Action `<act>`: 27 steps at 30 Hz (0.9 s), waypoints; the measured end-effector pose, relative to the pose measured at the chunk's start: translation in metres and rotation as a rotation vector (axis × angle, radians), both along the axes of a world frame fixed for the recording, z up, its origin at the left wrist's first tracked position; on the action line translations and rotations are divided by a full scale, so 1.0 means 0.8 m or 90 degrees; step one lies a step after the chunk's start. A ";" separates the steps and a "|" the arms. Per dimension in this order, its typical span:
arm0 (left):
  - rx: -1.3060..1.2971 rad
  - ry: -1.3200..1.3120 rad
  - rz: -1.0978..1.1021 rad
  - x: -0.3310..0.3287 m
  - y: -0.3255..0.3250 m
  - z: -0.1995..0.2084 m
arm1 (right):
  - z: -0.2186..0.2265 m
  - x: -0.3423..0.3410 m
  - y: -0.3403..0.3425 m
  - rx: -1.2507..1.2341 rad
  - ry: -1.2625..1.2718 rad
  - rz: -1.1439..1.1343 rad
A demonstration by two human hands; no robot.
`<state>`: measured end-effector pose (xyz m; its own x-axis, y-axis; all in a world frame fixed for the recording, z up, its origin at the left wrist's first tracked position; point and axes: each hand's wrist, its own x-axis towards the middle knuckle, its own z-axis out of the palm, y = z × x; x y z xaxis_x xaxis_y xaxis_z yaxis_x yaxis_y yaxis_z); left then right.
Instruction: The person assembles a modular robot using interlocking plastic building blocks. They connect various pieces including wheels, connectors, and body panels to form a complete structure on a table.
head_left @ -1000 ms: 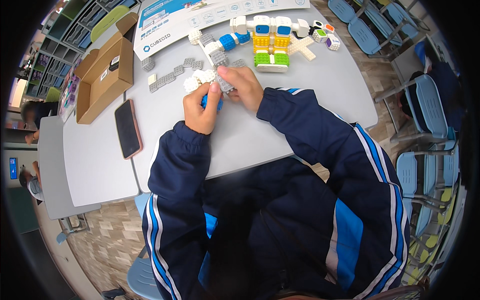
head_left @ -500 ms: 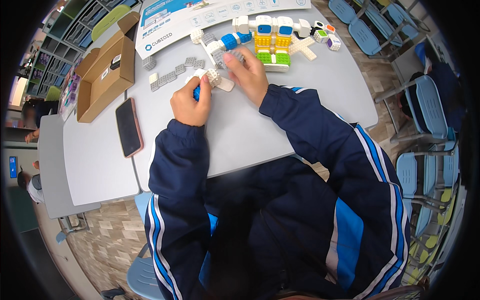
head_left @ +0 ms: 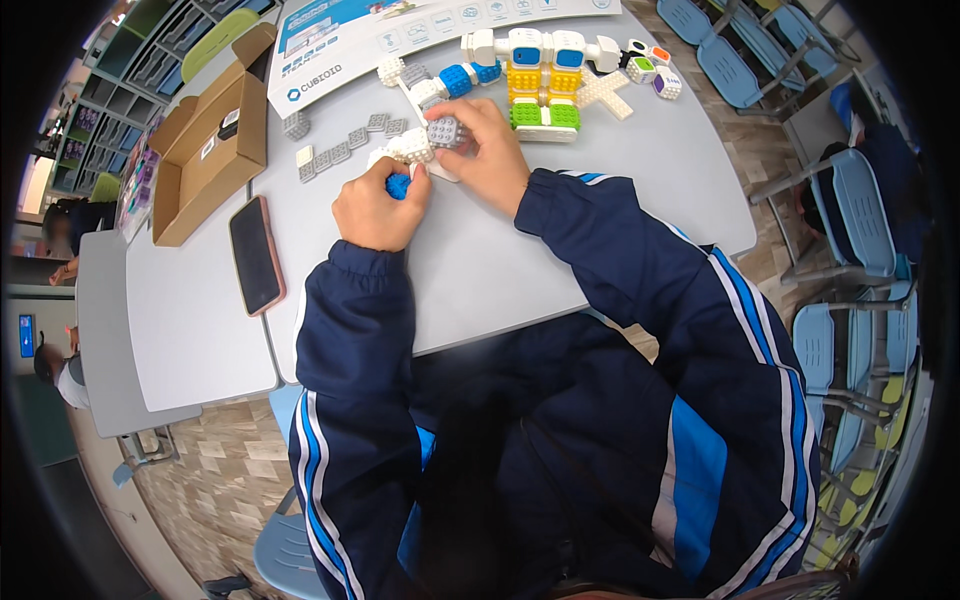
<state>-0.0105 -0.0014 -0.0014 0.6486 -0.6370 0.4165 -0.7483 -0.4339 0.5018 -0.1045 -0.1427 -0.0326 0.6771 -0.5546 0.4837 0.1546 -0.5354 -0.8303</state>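
Observation:
My left hand (head_left: 380, 210) is closed on a blue studded block (head_left: 398, 187), joined to or touching white studded blocks (head_left: 408, 147). Between the thumb and fingers of my right hand (head_left: 488, 160) is a grey studded cube (head_left: 445, 132), close against the right end of those white blocks. Whether the cube touches them I cannot tell. Just beyond, a row of white, grey and blue studded blocks (head_left: 455, 80) lies on the table. To its right stands a built figure (head_left: 545, 85) in white, yellow and green.
Grey connector plates (head_left: 340, 152) and a grey cube (head_left: 296, 125) lie left of my hands. A phone (head_left: 257, 255) and an open cardboard box (head_left: 205, 150) are farther left. White cross-shaped plates (head_left: 604, 95) and small cubes (head_left: 641, 70) lie right. A large printed box (head_left: 400, 45) stands behind.
My right hand has drawn the grey cube nearer, toward the white blocks in my left hand. The left hand has shifted slightly down, with more of the blue block showing.

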 end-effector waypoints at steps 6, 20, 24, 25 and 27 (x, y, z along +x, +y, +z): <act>0.018 -0.041 0.015 0.003 0.001 -0.001 | 0.010 -0.009 0.006 -0.002 0.109 0.004; -0.274 0.214 -0.190 0.004 0.011 -0.001 | 0.022 -0.015 0.012 -0.049 0.024 0.083; -0.339 0.232 -0.292 0.002 0.004 0.002 | 0.025 -0.021 0.024 -0.140 -0.091 0.234; -0.337 0.245 -0.314 -0.003 0.003 0.004 | 0.025 -0.021 0.027 -0.169 -0.115 0.258; -0.327 0.271 -0.349 -0.011 0.002 0.008 | 0.020 -0.018 0.026 -0.140 -0.082 0.301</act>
